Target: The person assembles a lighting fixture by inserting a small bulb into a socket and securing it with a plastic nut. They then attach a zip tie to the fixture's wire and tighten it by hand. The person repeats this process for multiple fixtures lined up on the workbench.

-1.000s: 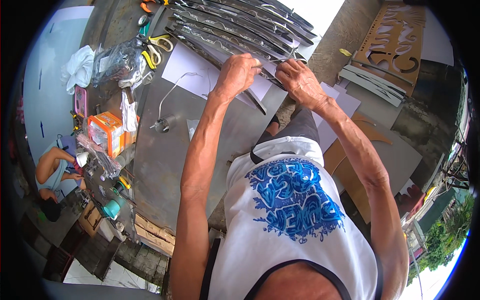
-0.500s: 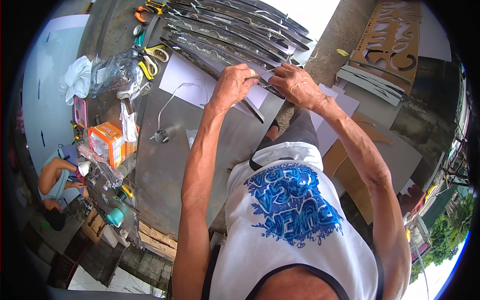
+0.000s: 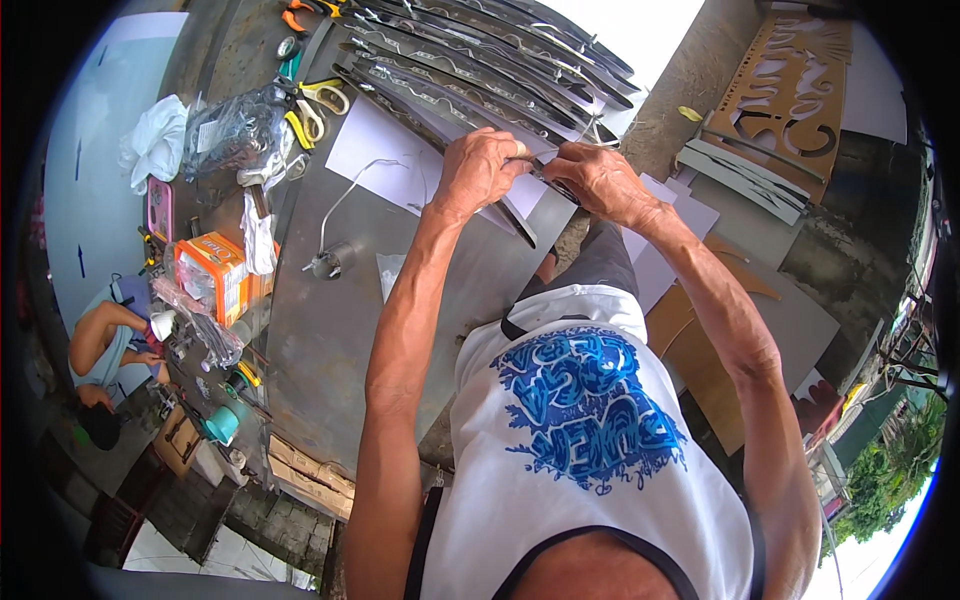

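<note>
My left hand [image 3: 484, 170] is closed in a pinch above the near end of a dark, narrow strip [image 3: 516, 222]. Close to its right, my right hand [image 3: 598, 182] is also closed, fingertips together over the ends of the strips. What the fingers grip is too small and hidden to make out. Just beyond my right hand, thin pale wires [image 3: 597, 130] stick up. Several long dark strips [image 3: 455, 62] with small light modules and wavy wires lie side by side beyond my hands. White sheets [image 3: 352, 150] lie under them on the metal table [image 3: 370, 290].
Left on the table are scissors [image 3: 312, 118], a plastic-wrapped bundle [image 3: 232, 135], a pink phone [image 3: 159, 206], an orange box [image 3: 222, 268] and a small metal cylinder [image 3: 327, 262] with a wire. Another person [image 3: 105, 340] sits far left. Brown cut-out panels [image 3: 785, 95] lie to the right.
My hands have come nearer each other, the left shifting right and the right turning its knuckles over slightly. The thin wire between them no longer shows. The whole view has shifted slightly.
</note>
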`<state>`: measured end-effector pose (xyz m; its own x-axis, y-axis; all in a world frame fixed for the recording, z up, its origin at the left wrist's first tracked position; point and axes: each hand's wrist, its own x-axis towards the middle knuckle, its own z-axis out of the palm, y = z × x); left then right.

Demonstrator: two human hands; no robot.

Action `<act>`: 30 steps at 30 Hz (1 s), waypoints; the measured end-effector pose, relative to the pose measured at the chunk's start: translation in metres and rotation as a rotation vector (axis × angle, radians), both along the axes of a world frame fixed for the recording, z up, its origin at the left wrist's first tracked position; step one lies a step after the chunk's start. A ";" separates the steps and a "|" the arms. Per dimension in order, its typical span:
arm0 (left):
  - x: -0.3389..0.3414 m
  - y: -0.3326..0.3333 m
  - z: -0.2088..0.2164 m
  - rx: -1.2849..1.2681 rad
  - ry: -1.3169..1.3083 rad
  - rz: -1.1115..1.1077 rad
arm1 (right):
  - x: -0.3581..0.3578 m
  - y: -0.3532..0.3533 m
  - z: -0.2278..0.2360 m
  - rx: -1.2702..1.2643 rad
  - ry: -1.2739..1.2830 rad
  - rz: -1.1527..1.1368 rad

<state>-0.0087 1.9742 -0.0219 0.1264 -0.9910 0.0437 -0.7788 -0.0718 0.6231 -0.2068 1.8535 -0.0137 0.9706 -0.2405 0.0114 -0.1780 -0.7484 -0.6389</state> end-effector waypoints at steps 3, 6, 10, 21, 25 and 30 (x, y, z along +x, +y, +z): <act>0.000 -0.002 -0.001 0.026 0.006 -0.002 | -0.011 -0.003 -0.006 -0.008 -0.036 0.079; 0.001 -0.001 0.000 0.033 0.018 -0.007 | -0.018 -0.006 -0.009 -0.112 -0.119 0.173; 0.001 -0.002 -0.001 0.044 0.015 -0.008 | -0.019 -0.009 -0.007 -0.185 -0.178 0.246; 0.001 -0.003 -0.001 0.032 0.031 -0.005 | -0.011 0.003 -0.012 -0.004 -0.117 0.026; 0.000 -0.001 0.004 0.078 0.026 -0.004 | -0.010 0.012 -0.014 0.025 -0.076 -0.101; 0.000 -0.001 -0.002 0.105 0.054 0.013 | -0.007 0.017 -0.019 -0.004 -0.015 -0.178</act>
